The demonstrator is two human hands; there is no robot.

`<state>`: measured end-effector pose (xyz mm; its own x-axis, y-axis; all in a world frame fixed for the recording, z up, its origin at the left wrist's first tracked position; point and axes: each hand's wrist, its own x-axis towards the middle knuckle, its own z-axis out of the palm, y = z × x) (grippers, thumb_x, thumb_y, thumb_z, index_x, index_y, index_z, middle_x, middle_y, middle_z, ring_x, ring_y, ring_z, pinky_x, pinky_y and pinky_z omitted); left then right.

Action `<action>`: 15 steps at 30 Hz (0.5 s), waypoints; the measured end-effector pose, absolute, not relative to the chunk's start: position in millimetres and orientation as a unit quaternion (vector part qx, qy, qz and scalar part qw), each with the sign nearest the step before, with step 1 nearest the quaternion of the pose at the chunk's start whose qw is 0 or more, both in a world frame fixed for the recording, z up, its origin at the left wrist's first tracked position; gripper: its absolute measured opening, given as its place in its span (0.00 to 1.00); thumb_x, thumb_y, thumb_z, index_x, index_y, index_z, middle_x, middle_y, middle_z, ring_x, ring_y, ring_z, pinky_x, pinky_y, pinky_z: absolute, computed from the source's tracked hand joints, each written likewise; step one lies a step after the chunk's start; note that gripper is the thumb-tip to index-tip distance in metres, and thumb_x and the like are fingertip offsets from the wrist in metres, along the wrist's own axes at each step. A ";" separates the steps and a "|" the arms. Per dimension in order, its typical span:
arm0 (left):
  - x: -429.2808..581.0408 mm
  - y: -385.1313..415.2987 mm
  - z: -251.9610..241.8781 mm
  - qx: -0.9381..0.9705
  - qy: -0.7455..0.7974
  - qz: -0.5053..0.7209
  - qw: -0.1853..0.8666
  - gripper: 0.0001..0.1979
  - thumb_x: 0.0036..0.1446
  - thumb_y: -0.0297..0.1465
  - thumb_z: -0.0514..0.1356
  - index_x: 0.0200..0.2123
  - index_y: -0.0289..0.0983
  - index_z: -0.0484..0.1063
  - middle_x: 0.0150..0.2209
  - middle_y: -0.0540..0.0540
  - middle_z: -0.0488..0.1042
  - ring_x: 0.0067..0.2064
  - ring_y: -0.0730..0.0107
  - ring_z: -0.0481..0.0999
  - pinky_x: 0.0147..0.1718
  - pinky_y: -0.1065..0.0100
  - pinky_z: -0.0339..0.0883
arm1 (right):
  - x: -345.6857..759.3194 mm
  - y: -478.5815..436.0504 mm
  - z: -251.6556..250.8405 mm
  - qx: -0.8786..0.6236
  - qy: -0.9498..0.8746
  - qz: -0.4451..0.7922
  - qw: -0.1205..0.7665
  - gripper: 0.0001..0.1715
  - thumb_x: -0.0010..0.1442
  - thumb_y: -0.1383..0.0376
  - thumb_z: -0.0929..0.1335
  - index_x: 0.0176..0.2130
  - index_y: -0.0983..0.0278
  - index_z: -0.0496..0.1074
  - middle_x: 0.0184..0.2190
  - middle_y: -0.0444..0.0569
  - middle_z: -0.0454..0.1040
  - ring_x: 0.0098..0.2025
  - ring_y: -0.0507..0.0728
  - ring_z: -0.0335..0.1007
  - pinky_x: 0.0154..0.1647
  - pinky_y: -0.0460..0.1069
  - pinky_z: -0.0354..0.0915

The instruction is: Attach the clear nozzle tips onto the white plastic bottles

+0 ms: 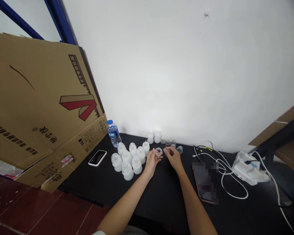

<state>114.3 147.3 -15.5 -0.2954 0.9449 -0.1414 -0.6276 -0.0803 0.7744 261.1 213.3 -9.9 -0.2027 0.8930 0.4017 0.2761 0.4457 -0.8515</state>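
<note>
My left hand (152, 160) pinches a clear plastic ring (158, 151) at its fingertips. My right hand (173, 158) sits close beside it, its fingers closed on a small clear plastic piece (167, 150), too small to make out fully. Left of my hands stands a cluster of several frosted white plastic bottles (127, 163), upright and without caps on top that I can tell. Behind my hands, along the wall, lie several small clear caps (172, 143) and two more white bottle parts (157, 137).
The black tabletop (166, 195) meets a white wall. A cardboard sheet (44, 104) leans at the left, with a water bottle (113, 133) and white smartphone (97, 158) near it. At right lie a blurred phone (204, 182), white cables (222, 173) and a white device (250, 169).
</note>
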 end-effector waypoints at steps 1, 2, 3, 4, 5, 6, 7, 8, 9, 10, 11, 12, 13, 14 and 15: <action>114.4 147.1 -15.1 0.203 0.384 0.708 0.558 0.33 0.52 0.60 0.74 0.38 0.37 0.74 0.37 0.42 0.85 0.34 0.65 0.85 0.35 0.68 0.73 | 261.0 214.4 -10.7 -0.411 -0.702 0.334 0.477 0.28 0.66 0.42 0.71 0.45 0.63 0.80 0.32 0.48 0.78 0.29 0.57 0.71 0.32 0.51 0.69; 114.4 147.0 -14.8 0.202 0.381 0.709 0.558 0.32 0.51 0.59 0.75 0.38 0.37 0.74 0.37 0.43 0.85 0.35 0.65 0.85 0.36 0.68 0.73 | 261.1 215.6 -11.7 -0.406 -0.697 0.345 0.480 0.28 0.65 0.42 0.72 0.46 0.63 0.79 0.29 0.46 0.76 0.27 0.57 0.70 0.30 0.51 0.68; 114.5 147.1 -14.4 0.201 0.378 0.711 0.558 0.32 0.51 0.59 0.75 0.37 0.37 0.73 0.37 0.43 0.85 0.35 0.65 0.85 0.37 0.67 0.73 | 261.2 216.8 -12.7 -0.400 -0.690 0.356 0.487 0.28 0.64 0.42 0.73 0.47 0.63 0.78 0.27 0.44 0.75 0.27 0.56 0.69 0.29 0.50 0.67; 114.6 147.1 -14.1 0.200 0.376 0.712 0.558 0.31 0.51 0.58 0.76 0.36 0.37 0.73 0.37 0.44 0.85 0.36 0.64 0.86 0.39 0.66 0.74 | 261.5 217.8 -13.8 -0.393 -0.684 0.365 0.495 0.28 0.63 0.43 0.74 0.48 0.62 0.78 0.27 0.43 0.74 0.27 0.56 0.70 0.29 0.50 0.67; 114.8 147.2 -13.7 0.200 0.373 0.714 0.558 0.31 0.50 0.57 0.77 0.35 0.37 0.73 0.37 0.44 0.85 0.38 0.63 0.86 0.41 0.65 0.75 | 261.8 218.7 -15.0 -0.386 -0.680 0.370 0.502 0.27 0.63 0.44 0.75 0.48 0.61 0.78 0.28 0.44 0.75 0.27 0.57 0.71 0.29 0.50 0.68; 115.0 147.4 -13.4 0.200 0.371 0.715 0.558 0.31 0.49 0.56 0.78 0.35 0.37 0.73 0.37 0.44 0.85 0.39 0.62 0.87 0.44 0.64 0.75 | 262.3 219.6 -16.2 -0.381 -0.678 0.372 0.507 0.25 0.63 0.45 0.75 0.46 0.61 0.78 0.29 0.45 0.77 0.29 0.57 0.72 0.31 0.51 0.69; 115.2 147.5 -13.2 0.201 0.368 0.716 0.558 0.31 0.48 0.56 0.78 0.34 0.37 0.73 0.38 0.43 0.85 0.41 0.60 0.87 0.46 0.62 0.76 | 262.9 220.3 -17.4 -0.379 -0.679 0.370 0.509 0.22 0.64 0.45 0.75 0.45 0.60 0.78 0.31 0.47 0.78 0.30 0.58 0.73 0.32 0.51 0.70; 115.4 147.6 -13.0 0.202 0.367 0.717 0.557 0.31 0.47 0.55 0.79 0.34 0.37 0.73 0.38 0.43 0.85 0.42 0.59 0.87 0.48 0.60 0.76 | 263.6 221.0 -18.8 -0.380 -0.682 0.365 0.508 0.20 0.65 0.46 0.74 0.44 0.59 0.79 0.33 0.48 0.80 0.32 0.59 0.75 0.33 0.52 0.71; 115.5 147.7 -13.0 0.203 0.366 0.718 0.556 0.31 0.47 0.55 0.80 0.34 0.37 0.73 0.39 0.43 0.85 0.44 0.58 0.87 0.50 0.59 0.76 | 264.4 221.7 -20.2 -0.385 -0.684 0.358 0.506 0.19 0.67 0.47 0.73 0.43 0.59 0.79 0.34 0.50 0.81 0.33 0.60 0.76 0.35 0.53 0.72; 115.6 147.8 -13.1 0.203 0.365 0.720 0.554 0.31 0.46 0.54 0.80 0.34 0.37 0.73 0.39 0.43 0.85 0.45 0.58 0.87 0.51 0.59 0.76 | 265.1 222.4 -21.6 -0.391 -0.684 0.351 0.505 0.18 0.67 0.47 0.72 0.42 0.59 0.79 0.35 0.51 0.82 0.34 0.61 0.76 0.36 0.54 0.72; 115.5 147.9 -13.5 0.202 0.366 0.722 0.551 0.31 0.46 0.54 0.80 0.34 0.37 0.73 0.40 0.43 0.84 0.45 0.58 0.87 0.52 0.58 0.76 | 265.8 223.1 -23.1 -0.399 -0.684 0.343 0.505 0.18 0.68 0.48 0.71 0.42 0.59 0.79 0.36 0.51 0.82 0.35 0.62 0.77 0.37 0.55 0.73; 115.3 148.1 -14.1 0.200 0.368 0.724 0.548 0.31 0.46 0.55 0.80 0.34 0.37 0.73 0.40 0.43 0.84 0.45 0.58 0.87 0.52 0.59 0.76 | 266.4 223.6 -24.6 -0.408 -0.683 0.334 0.506 0.17 0.68 0.49 0.71 0.42 0.59 0.79 0.36 0.52 0.83 0.35 0.63 0.77 0.38 0.56 0.73; 114.9 148.3 -14.9 0.197 0.370 0.726 0.545 0.31 0.46 0.55 0.80 0.33 0.37 0.73 0.40 0.44 0.84 0.45 0.59 0.87 0.51 0.60 0.76 | 266.9 224.1 -26.0 -0.416 -0.684 0.322 0.505 0.16 0.68 0.50 0.71 0.43 0.59 0.79 0.37 0.53 0.83 0.35 0.63 0.77 0.39 0.57 0.73; 114.5 148.6 -15.9 0.195 0.374 0.727 0.542 0.31 0.46 0.55 0.80 0.34 0.37 0.72 0.39 0.45 0.84 0.45 0.60 0.87 0.50 0.61 0.76 | 267.1 224.3 -27.3 -0.423 -0.686 0.311 0.504 0.15 0.68 0.51 0.71 0.44 0.59 0.79 0.38 0.54 0.83 0.34 0.63 0.76 0.40 0.58 0.73; 113.9 148.9 -17.2 0.192 0.377 0.728 0.539 0.31 0.46 0.55 0.80 0.34 0.38 0.72 0.39 0.46 0.83 0.44 0.61 0.86 0.48 0.62 0.76 | 267.0 224.3 -28.6 -0.426 -0.690 0.301 0.502 0.15 0.68 0.52 0.71 0.46 0.60 0.80 0.40 0.55 0.83 0.33 0.62 0.75 0.41 0.58 0.74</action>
